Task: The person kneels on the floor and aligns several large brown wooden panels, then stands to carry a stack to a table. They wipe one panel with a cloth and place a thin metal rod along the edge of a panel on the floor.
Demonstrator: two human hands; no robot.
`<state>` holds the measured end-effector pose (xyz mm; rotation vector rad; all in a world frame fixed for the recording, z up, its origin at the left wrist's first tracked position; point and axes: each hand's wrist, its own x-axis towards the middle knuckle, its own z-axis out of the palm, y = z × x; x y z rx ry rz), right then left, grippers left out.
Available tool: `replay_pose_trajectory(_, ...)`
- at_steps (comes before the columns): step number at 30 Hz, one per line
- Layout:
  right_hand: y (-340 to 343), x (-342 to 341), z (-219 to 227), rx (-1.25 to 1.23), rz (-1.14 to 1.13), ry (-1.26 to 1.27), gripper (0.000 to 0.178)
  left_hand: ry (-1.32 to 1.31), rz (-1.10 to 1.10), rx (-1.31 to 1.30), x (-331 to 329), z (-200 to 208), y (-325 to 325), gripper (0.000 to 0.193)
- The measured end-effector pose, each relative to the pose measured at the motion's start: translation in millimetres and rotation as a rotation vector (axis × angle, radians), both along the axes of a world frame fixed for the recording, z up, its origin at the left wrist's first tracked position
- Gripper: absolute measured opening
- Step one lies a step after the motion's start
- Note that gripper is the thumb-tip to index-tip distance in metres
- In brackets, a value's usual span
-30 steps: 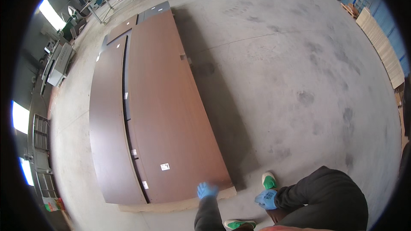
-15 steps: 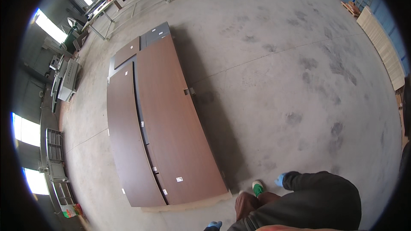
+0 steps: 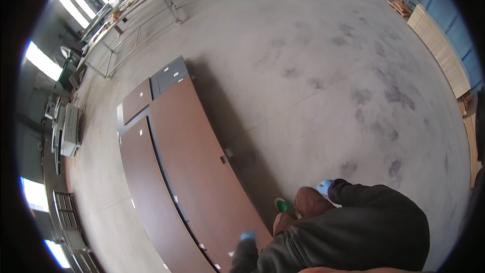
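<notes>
Hands [image 3: 324, 186] blue-gloved, openness and hold unclear; brown panels [image 3: 194, 151], grey floor [image 3: 323, 111] around, long table [image 3: 135, 6] beyond.

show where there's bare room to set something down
Widest: the grey concrete floor between the flat brown panels and the long beige board. A narrower strip lies between the panels and the pale boxy machine. Crowded: the cluttered metal-legged table, and the panels' near right edge, by the person's blue-gloved left hand and green shoe.
</notes>
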<state>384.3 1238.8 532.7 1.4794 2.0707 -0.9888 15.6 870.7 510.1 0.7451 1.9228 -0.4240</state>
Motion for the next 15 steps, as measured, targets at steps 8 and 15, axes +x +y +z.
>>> replay_pose_trajectory(8, 255.8, -25.1, -21.2, -0.262, 0.272, -0.51, 0.055, -0.053, 1.06, 0.795, -208.2, 11.9, 310.3, 0.034)
replay_pose_trajectory(15, 518.4, -298.5, -28.9, 0.036, -0.035, -0.124, 0.04, -0.174, 1.102, 0.36, -286.3, 49.0, 420.5, 0.044)
